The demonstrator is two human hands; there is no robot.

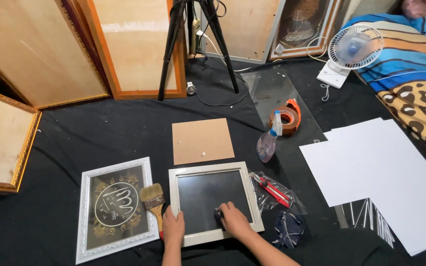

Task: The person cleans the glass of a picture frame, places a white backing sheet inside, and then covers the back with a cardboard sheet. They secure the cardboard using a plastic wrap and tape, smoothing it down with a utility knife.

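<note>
lower centre of the frame: white picture frame (215, 202) lying flat on black cloth (99, 133), dark glass up. left hand (173, 228) clamped on its lower left edge, fingers curled over the rim. right hand (233, 220) pressed on the glass at lower right, fingers closed on a small dark cloth wad (219, 214).
lower left: paintbrush (154, 199) beside a framed calligraphy piece (115, 207).
centre: brown backing board (202, 141).
right of centre: spray bottle (268, 143), tape roll (285, 117), red cutter (272, 189) in a clear bag.
right: white sheets (385, 172).
upper right: small fan (352, 49).
</note>
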